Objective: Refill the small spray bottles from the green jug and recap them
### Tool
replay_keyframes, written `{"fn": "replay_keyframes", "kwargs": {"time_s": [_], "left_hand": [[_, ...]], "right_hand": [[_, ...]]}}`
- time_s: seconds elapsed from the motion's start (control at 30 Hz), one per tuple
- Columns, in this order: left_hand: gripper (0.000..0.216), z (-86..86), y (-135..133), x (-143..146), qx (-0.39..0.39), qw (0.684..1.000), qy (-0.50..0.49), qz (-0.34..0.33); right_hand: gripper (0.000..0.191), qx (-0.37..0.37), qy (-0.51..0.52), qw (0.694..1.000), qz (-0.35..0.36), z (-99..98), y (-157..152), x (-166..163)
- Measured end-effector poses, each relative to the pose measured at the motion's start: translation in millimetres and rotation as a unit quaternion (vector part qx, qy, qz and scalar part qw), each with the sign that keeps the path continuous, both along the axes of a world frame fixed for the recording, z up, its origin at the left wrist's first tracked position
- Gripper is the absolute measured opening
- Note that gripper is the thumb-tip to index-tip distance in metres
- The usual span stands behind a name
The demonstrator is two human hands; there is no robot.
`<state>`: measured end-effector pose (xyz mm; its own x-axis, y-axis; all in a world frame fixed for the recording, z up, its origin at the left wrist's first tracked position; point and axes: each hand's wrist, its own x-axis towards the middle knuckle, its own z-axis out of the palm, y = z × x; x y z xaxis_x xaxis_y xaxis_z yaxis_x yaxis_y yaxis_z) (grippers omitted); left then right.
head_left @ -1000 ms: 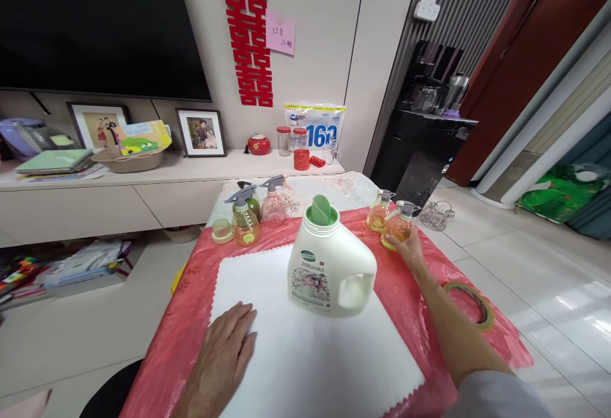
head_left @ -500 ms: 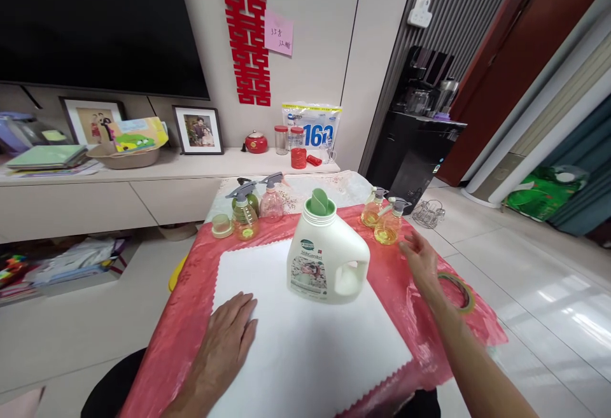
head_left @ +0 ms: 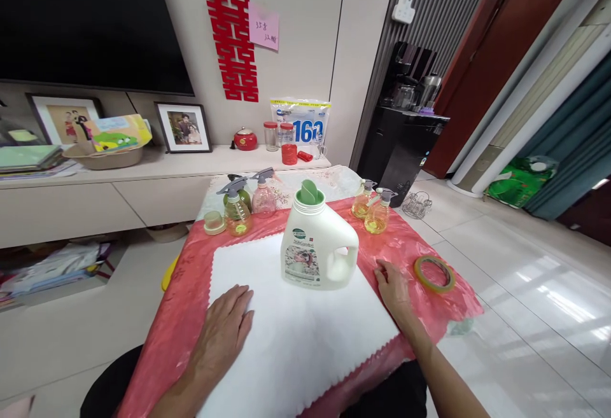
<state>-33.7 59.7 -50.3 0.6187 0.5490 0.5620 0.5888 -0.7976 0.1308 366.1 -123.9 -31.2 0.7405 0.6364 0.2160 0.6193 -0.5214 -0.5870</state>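
My left hand (head_left: 224, 329) lies flat, fingers apart, on the left part of a white cloth (head_left: 296, 335) spread over a red-covered table (head_left: 181, 291). My right hand (head_left: 394, 287) rests empty at the cloth's right edge, fingers spread. A white detergent jug with a green cap (head_left: 317, 243) stands upright between the hands, at the cloth's far side. Two small spray bottles of yellow liquid (head_left: 375, 211) stand beyond my right hand. Several spray bottles (head_left: 241, 205) and a small jar (head_left: 214, 222) stand at the far left of the table.
A roll of tape (head_left: 433, 273) lies on the red cover right of my right hand. Behind the table a low cabinet (head_left: 143, 182) carries framed photos, jars and a bag. A black water dispenser (head_left: 401, 125) stands to the right; tiled floor surrounds the table.
My right hand let go of the yellow spray bottle at the far right and drew back to the cloth's right edge. My left hand stayed flat. The view shifted slightly.
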Motion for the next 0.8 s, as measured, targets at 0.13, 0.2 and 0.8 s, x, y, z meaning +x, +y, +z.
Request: {"fn": "replay_keyframes", "kwargs": {"time_s": [0.13,0.2,0.8], "left_hand": [[0.032,7.5,-2.5,2.9,-0.042,0.999,0.03,0.008],[0.032,19.3,-7.1,5.0,-0.081,0.994,0.075,0.016],[0.034,90.3,71.5,9.1,-0.296,0.945,-0.114,0.08]], "right_hand": [[0.031,-0.05,-0.036,0.998,0.012,2.7,-1.9,-8.7],[0.038,-0.069,-0.046,0.996,0.014,4.9,-2.8,-11.9],[0.078,-0.068,-0.099,0.992,0.028,-11.8,-3.6,5.1]]}}
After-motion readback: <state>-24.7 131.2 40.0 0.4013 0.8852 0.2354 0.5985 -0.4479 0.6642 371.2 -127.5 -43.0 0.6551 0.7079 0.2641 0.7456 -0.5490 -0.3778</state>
